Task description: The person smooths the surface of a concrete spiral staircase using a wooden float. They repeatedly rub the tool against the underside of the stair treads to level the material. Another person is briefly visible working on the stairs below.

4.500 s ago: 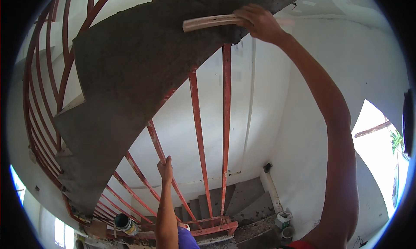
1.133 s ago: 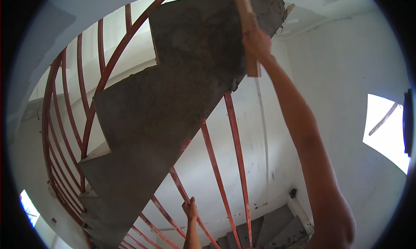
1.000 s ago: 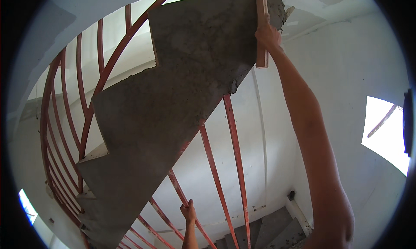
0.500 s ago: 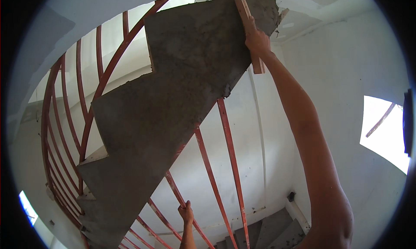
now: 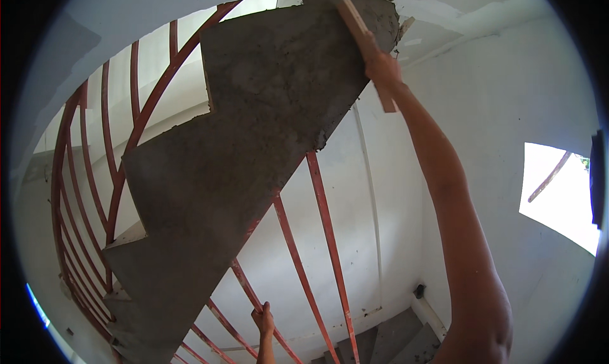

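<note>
My right hand [image 5: 384, 69], raised overhead, is closed around a long pale wooden strip [image 5: 352, 16] that lies against the grey plastered underside of the stair flight [image 5: 254, 104], near its rough upper right edge. The strip slants from upper left to lower right, its lower end overlapping the edge. Low in the view, my left hand [image 5: 264, 319] grips one of the red metal bars [image 5: 244, 278] that run down from the flight's lower edge.
A curved red railing [image 5: 155, 94] rises along the left. White walls [image 5: 488, 97] surround the stairwell, with a bright opening [image 5: 552, 199] on the right. Grey steps [image 5: 399, 335] lie below. The ceiling [image 5: 463, 2] has patches and ragged plaster where the flight meets it.
The wooden strip has swung from horizontal to a steep slant, and over the last second tilted and slid slightly left and down. The view has tilted upward. My left hand still holds the bar.
</note>
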The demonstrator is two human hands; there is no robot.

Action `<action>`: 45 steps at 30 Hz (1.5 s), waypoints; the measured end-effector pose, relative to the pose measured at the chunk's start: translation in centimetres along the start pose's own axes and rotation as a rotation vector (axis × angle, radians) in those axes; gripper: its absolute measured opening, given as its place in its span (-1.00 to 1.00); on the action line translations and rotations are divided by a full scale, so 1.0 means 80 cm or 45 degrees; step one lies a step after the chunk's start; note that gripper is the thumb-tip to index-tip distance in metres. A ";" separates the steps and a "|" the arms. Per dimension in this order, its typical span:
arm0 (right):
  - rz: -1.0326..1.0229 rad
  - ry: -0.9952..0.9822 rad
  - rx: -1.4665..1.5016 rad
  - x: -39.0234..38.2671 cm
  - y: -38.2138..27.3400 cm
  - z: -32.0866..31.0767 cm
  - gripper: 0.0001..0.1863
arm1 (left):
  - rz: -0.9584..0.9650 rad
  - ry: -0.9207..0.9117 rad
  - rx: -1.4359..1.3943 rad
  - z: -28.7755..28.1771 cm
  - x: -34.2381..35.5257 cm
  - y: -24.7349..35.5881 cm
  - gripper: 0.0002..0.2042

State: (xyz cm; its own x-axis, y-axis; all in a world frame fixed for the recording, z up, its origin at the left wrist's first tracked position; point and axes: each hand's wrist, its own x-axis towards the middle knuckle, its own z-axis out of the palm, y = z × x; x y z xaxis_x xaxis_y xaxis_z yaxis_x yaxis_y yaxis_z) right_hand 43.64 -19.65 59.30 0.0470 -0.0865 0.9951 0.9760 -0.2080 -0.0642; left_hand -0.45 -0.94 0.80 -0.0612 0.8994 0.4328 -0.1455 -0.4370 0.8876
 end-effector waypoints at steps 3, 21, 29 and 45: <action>0.228 0.030 -0.011 0.015 0.020 0.001 -0.15 | -0.015 -0.005 -0.005 0.004 -0.002 -0.002 -0.68; 0.091 -0.038 0.093 -0.004 -0.023 -0.006 -0.27 | -0.036 0.005 0.016 0.003 -0.003 0.013 -0.69; -0.044 0.060 -0.128 0.073 0.040 0.014 -0.40 | 0.088 0.076 0.082 0.016 0.000 -0.014 -0.66; -0.084 0.094 -0.140 0.053 0.016 0.012 -0.26 | -0.004 -0.021 0.015 -0.001 0.004 -0.009 -0.67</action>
State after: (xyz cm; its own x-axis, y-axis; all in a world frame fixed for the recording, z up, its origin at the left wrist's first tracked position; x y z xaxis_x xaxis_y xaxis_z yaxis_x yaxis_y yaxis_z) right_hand 45.26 -19.32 63.51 -0.0362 -0.1394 0.9896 0.9470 -0.3209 -0.0106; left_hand -0.48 -0.33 0.31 -0.0446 0.9005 0.4326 -0.1341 -0.4346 0.8906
